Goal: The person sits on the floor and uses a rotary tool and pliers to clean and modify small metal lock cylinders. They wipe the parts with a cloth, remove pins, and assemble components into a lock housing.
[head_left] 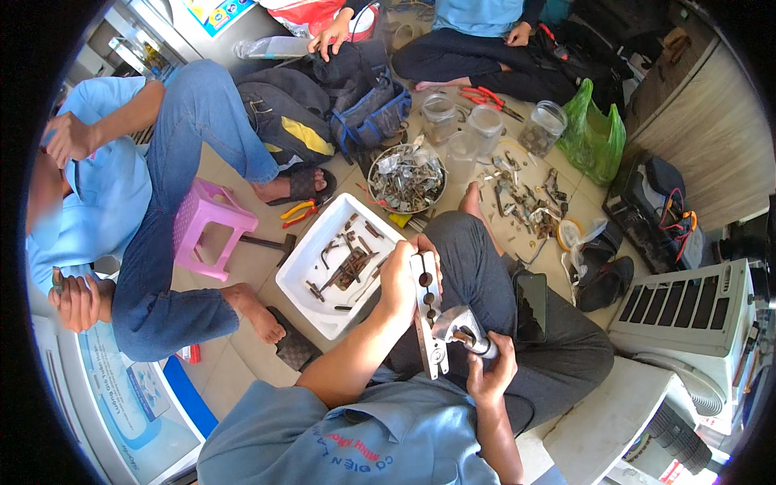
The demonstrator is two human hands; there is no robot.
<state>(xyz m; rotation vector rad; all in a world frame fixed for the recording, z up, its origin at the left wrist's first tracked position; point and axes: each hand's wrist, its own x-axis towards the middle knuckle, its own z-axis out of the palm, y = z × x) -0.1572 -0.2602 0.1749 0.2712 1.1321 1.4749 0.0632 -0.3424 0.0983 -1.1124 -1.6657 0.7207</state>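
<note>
My left hand [402, 281] is closed around the upper end of a metal flaring bar [432, 352], a long block with a row of round holes. A flaring yoke [454, 323] sits across the lower part of the bar, with its shaft pointing right. Just past that shaft, my right hand [493, 372] has its fingers closed at the yoke's handle end. Both hands are above my lap. Left of my left hand, a white tray [311, 303] on the floor holds several rusty metal parts [349, 267].
A bowl of metal scraps [406, 178], clear jars [485, 129], red-handled pliers [485, 97] and loose parts [525, 202] lie ahead. A pink stool [212, 226] and a seated person [97, 178] are at left. Another person sits at the back. A phone [531, 303] rests on my right leg.
</note>
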